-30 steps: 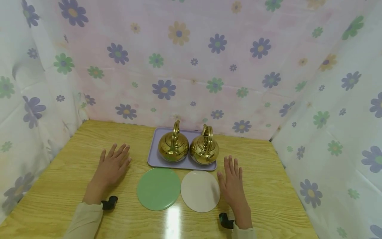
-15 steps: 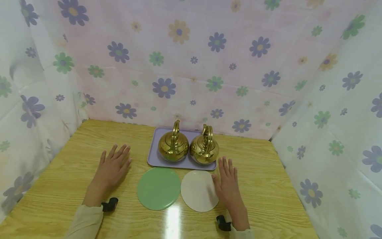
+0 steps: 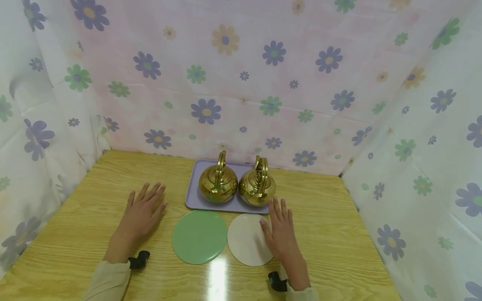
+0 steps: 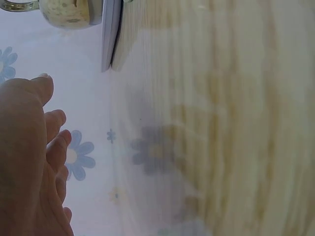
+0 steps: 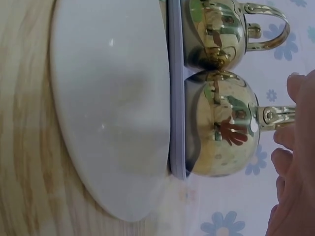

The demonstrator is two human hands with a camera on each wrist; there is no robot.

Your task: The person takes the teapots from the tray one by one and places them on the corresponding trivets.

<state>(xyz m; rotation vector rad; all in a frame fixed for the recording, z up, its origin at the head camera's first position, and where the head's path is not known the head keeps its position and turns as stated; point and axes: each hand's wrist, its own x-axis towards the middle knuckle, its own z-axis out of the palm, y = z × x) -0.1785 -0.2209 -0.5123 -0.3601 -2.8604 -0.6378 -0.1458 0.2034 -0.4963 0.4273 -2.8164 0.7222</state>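
Two shiny brass teapots stand side by side on a lilac tray (image 3: pixel 193 196), the left teapot (image 3: pixel 218 186) close against the right teapot (image 3: pixel 256 190). In front of the tray lie a green round plate (image 3: pixel 200 237) and a white round plate (image 3: pixel 248 242). My right hand (image 3: pixel 281 236), fingers straight, hovers over the right edge of the white plate, its fingertips near the right teapot. My left hand (image 3: pixel 139 217) is held left of the green plate with its fingers extended. Neither hand holds anything. In the right wrist view, the right teapot (image 5: pixel 226 123) mirrors the hand.
All of this rests on a wooden table (image 3: pixel 331 234). A flowered curtain (image 3: pixel 241 83) hangs behind the table and along both sides. Each wrist carries a small black camera, such as the right wrist camera (image 3: pixel 278 282).
My right hand has moved left, from beside the white plate to over its right edge. The left hand has hardly moved. Teapots, tray and plates stay in place.
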